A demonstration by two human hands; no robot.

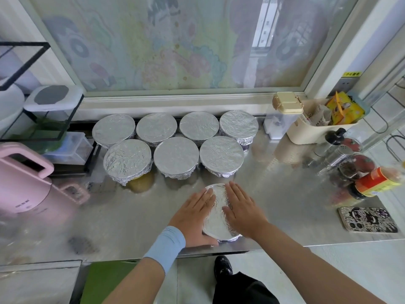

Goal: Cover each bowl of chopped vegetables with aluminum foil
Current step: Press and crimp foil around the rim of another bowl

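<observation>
Left grip (192, 216), right grip (243, 213) on foil (217, 207)

Foil (217, 213) under both palms: thin aluminium, bright, fine crinkle on top, coarser pleats at the rim. Left hand (194, 216) and right hand (243, 212) lie flat on it. Covered bowls (176, 155) beyond the fingertips: same foil, duller silver tops, crumpled skirts. Worktop (285, 194) around the hands: stainless steel, brushed, semi-gloss, smeared reflections. Sleeve (165, 246) on the left wrist: pale blue cloth, matt. Pink appliance (24, 185) far left of the hands: smooth satin plastic. Right of the hands: phone case (368, 220) with glossy print, shaker (335, 159) in polished metal, tub (306, 132) in cream matt plastic.
</observation>
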